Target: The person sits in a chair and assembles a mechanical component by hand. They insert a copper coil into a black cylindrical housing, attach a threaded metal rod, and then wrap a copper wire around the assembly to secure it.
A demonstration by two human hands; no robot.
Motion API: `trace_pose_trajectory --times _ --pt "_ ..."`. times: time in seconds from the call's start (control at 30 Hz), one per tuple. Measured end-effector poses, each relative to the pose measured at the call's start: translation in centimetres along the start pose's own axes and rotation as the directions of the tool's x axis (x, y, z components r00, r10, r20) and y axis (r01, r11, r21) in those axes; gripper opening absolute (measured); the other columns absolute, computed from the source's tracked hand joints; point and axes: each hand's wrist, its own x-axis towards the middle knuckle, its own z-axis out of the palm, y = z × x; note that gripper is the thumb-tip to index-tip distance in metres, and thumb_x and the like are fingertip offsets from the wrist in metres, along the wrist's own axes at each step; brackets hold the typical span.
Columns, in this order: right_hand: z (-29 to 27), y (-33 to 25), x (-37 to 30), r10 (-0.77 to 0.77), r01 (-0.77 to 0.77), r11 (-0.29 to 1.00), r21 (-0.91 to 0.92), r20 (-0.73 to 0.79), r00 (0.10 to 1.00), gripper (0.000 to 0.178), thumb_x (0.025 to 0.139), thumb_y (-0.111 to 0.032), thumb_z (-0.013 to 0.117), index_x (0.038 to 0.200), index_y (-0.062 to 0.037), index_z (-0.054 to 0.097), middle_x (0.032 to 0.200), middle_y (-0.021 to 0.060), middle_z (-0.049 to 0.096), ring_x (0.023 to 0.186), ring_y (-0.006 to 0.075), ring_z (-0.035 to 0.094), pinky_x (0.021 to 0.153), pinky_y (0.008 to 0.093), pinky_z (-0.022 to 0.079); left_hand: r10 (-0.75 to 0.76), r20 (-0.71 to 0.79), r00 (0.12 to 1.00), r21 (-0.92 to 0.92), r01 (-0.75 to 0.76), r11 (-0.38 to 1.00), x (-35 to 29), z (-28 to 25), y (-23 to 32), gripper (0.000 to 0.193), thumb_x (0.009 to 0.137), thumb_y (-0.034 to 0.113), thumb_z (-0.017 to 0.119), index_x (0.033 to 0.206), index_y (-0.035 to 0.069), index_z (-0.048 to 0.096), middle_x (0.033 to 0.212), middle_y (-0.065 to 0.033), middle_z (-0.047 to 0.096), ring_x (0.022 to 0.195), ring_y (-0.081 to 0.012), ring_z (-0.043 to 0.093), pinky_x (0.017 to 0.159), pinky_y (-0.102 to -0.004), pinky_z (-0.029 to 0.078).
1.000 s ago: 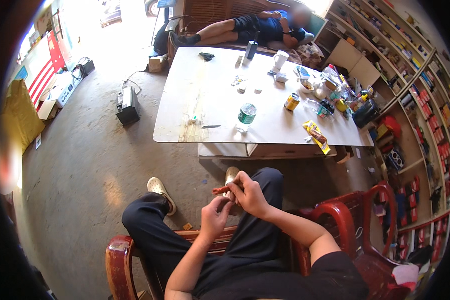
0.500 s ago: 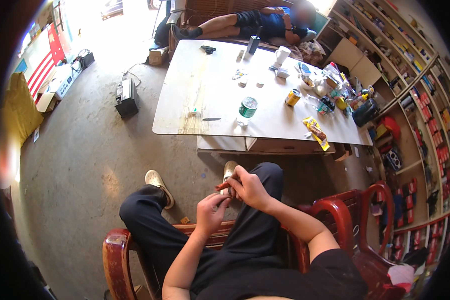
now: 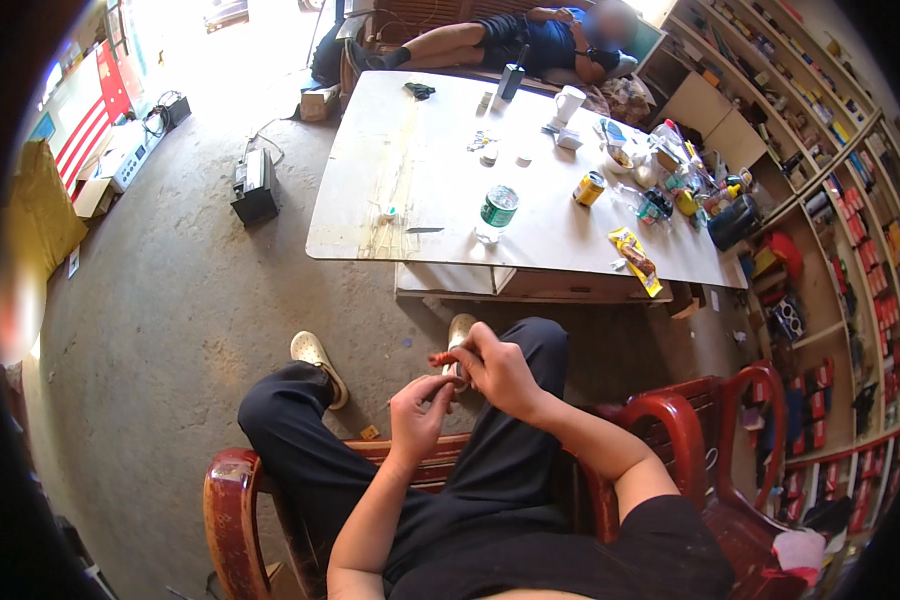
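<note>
Over my lap, my right hand is closed, thumb and fingers pinching a small orange-red piece with a ridged or twisted look; its exact kind is too small to tell. Just below it, my left hand has thumb and forefinger drawn together beside the right fingertips. Whatever lies between the left fingers is too small to make out. Both hands are close together, in front of my right knee.
Ahead stands a white table with a green-labelled jar, a yellow can, a yellow snack packet and a knife. Red wooden armrests flank me. Beyond the table, a person lies on a bench.
The view has shifted slightly, so the table sits a little higher. Both hands have risen slightly in the picture, and the orange-red piece is turned a little differently in my right fingers.
</note>
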Motion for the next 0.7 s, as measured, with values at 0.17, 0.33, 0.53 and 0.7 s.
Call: trace_pose_trajectory --times 0.17,0.33,0.53,0.7 --pt "-2.3 -2.2 0.4 0.077 -0.404 0.642 0.652 0.469 0.880 0.019 0.099 -0.016 0.055 0.089 -0.0054 0.043 0.061 0.0028 0.056 0.043 0.0055 0.046 0.041 0.0187 0.035 0.014 0.096 0.995 -0.299 0.016 0.954 -0.1 -0.6 -2.7 0.012 0.094 0.004 0.058 0.098 -0.003 0.067 0.089 -0.0069 0.065 0.083 -0.0127 0.061 0.076 -0.0261 0.049" --pt "-4.0 -3.1 0.6 0.178 -0.105 0.982 -0.158 0.575 0.799 0.018 0.094 -0.013 0.058 0.090 0.0002 0.047 0.068 0.0109 0.064 0.059 0.0236 0.064 0.050 0.0311 0.047 -0.078 0.033 0.996 -0.156 0.082 0.984 1.4 -3.5 -0.4 0.010 0.092 0.003 0.059 0.090 -0.001 0.068 0.076 -0.0028 0.063 0.068 -0.0095 0.055 0.062 -0.0227 0.044" --pt "-1.5 -0.4 1.0 0.096 -0.219 0.825 0.521 0.252 0.963 0.015 0.100 -0.017 0.052 0.091 -0.0063 0.047 0.063 0.0041 0.059 0.050 0.0082 0.055 0.043 0.0204 0.039 -0.008 0.236 0.972 -0.029 0.016 0.999 0.2 -0.8 -0.1 0.007 0.088 0.002 0.063 0.092 -0.002 0.068 0.081 -0.0091 0.065 0.070 -0.0162 0.059 0.065 -0.0280 0.047" --pt "-4.2 -3.0 1.1 0.011 -0.378 0.894 0.240 0.832 0.555 0.018 0.100 -0.020 0.052 0.089 -0.0064 0.047 0.062 0.0026 0.058 0.046 0.0063 0.052 0.041 0.0200 0.037 -0.024 0.218 0.976 -0.204 0.070 0.977 1.2 -3.1 0.5 0.009 0.090 0.000 0.061 0.093 -0.002 0.070 0.076 -0.0028 0.062 0.065 -0.0078 0.051 0.061 -0.0232 0.043"
